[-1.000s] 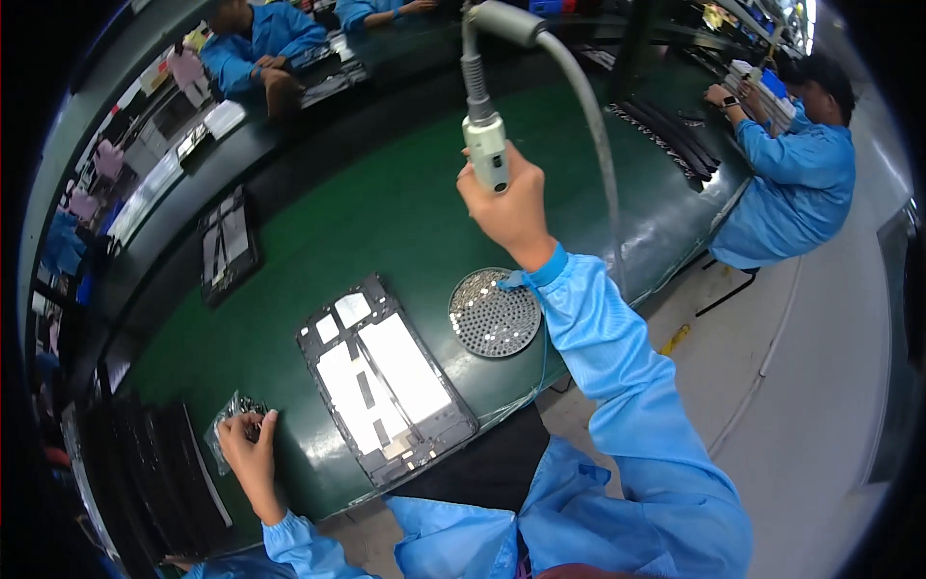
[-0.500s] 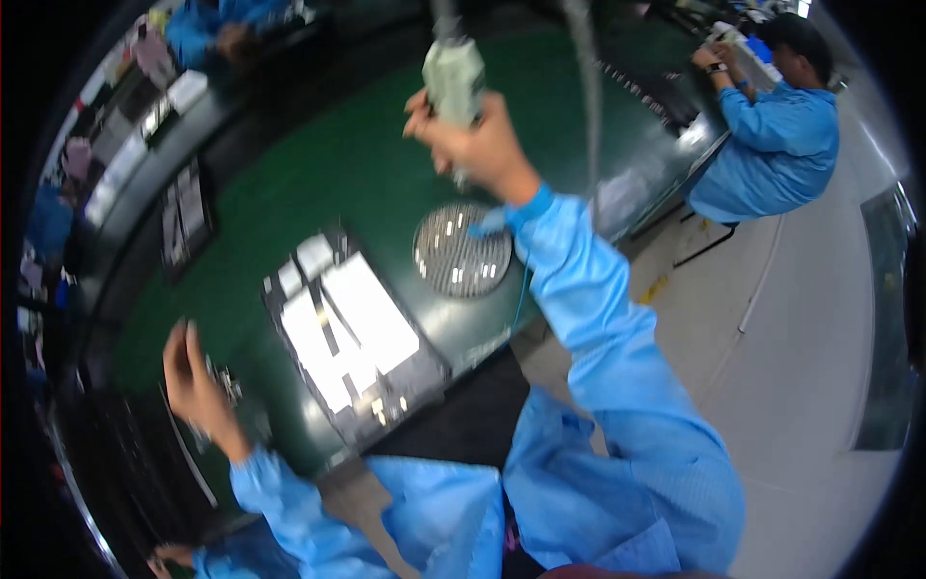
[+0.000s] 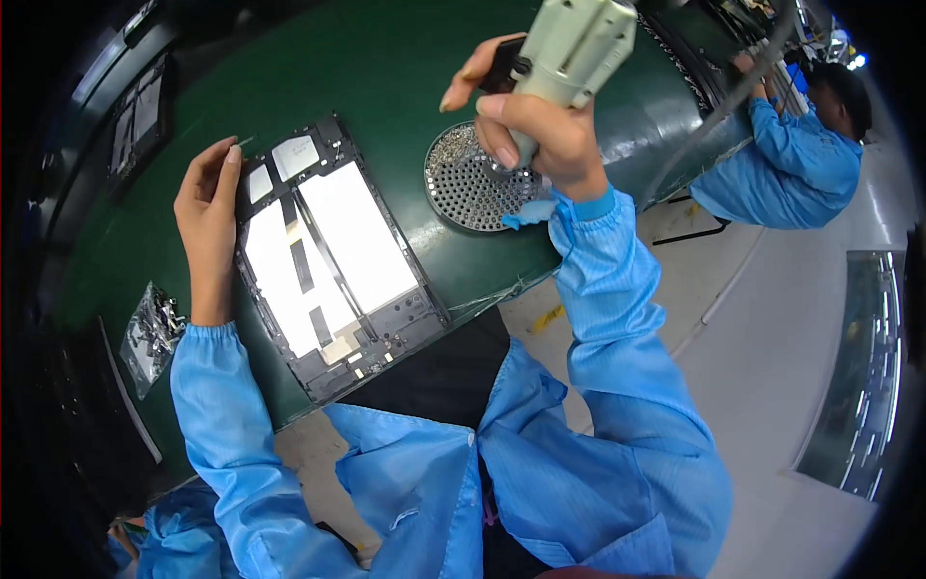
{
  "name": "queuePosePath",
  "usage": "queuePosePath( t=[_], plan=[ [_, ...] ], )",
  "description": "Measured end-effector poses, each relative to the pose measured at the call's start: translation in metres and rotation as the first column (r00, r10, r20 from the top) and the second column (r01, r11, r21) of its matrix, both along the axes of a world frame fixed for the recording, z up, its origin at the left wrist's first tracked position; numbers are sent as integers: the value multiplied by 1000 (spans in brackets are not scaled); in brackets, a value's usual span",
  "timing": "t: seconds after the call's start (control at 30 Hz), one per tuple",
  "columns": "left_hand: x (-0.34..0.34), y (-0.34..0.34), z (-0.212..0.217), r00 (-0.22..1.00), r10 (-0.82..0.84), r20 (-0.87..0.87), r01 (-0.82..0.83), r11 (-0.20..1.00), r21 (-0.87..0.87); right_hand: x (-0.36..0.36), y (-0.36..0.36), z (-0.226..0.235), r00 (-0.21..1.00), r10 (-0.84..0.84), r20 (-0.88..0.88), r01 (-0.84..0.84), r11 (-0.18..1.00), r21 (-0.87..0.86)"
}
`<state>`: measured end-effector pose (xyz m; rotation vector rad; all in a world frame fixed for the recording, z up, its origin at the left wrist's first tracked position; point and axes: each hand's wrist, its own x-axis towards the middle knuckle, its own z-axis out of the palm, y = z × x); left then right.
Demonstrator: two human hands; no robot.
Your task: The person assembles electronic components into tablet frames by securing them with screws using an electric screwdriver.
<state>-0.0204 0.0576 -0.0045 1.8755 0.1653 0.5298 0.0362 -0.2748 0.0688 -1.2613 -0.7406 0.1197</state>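
Note:
My right hand (image 3: 564, 145) is wrapped round a pale green electric screwdriver (image 3: 574, 48). The tool's lower end points down at a round perforated screw plate (image 3: 473, 198), which has many small screws heaped along its far side. To the left lies an opened tablet (image 3: 405, 299), a dark frame with white battery panels. My left hand (image 3: 209, 207) is beside its upper left corner. Thumb and forefinger there are pinched on a small thin piece, whose kind I cannot make out.
A clear plastic bag of small metal parts (image 3: 152, 333) lies on the green table (image 3: 376, 87) at the left. Another opened device (image 3: 137, 121) rests at the far left. A cable (image 3: 719, 121) hangs at the right. A co-worker in blue (image 3: 796, 183) sits beyond it.
My left hand has moved from the table's left side to the tablet's upper corner. My right hand has brought the screwdriver down over the screw plate. The view has shifted.

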Motion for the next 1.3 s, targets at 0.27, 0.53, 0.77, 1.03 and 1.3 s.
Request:
queuePosePath(
  t=[0.27,0.53,0.77,1.03,1.3],
  plan=[
    [4,5,-4,999,-6,40,10,995,-98,-5,2,-9,1000,7,25,-9,997,78],
    [3,3,-2,999,42,14,-41,999,-29,-3,5,-13,1000,-7,0,7,996,92],
    [3,7,-6,999,37,21,-36,999,-36,-1,7,-19,1000,-24,16,23,999,26],
    [1,4,-2,999,32,9,-31,999,-40,-1,6,-18,998,-61,21,60,998,18],
    [2,4,-3,1000,22,21,-20,997,-76,-1,5,-20,996,-50,68,48,998,38]
  ],
)
